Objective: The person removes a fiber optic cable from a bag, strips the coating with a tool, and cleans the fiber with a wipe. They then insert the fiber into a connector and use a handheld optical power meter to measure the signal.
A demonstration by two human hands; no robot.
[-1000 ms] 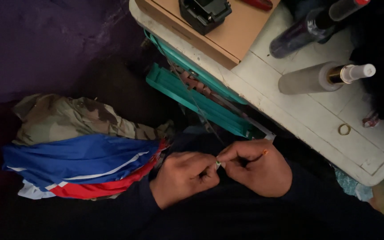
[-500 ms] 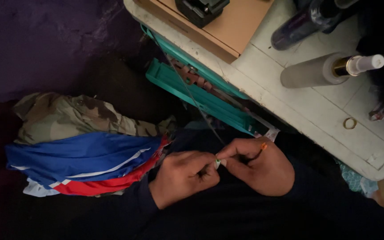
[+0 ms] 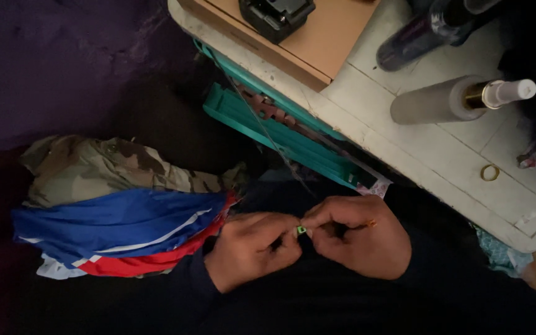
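1. A white tiled bench (image 3: pixel 442 155) with worn edges fills the upper right of the view.
2. A heap of cloth lies at the left: a camouflage-patterned garment (image 3: pixel 107 167) on top, with a blue, white and red folded fabric (image 3: pixel 119 232) under it, its end touching the left hand's wrist.
3. A flat tan cardboard box (image 3: pixel 336 31) rests on the bench's upper part, with a black boxy device (image 3: pixel 274 15) sitting on it.
4. A teal plastic rack (image 3: pixel 274 130) slants under the bench edge.
5. A grey cylindrical bottle with a gold collar and white nozzle (image 3: pixel 454 99) lies on its side on the bench; a dark bottle (image 3: pixel 423 34) lies above it.
6. The left hand (image 3: pixel 249 248) and right hand (image 3: pixel 358 236) meet low in the middle, over dark clothing.
7. The fingers of both hands are closed in a pinch on a tiny green and white piece (image 3: pixel 302 230) held between them.
8. A small gold ring (image 3: pixel 490 172) lies on the bench, right of the hands.
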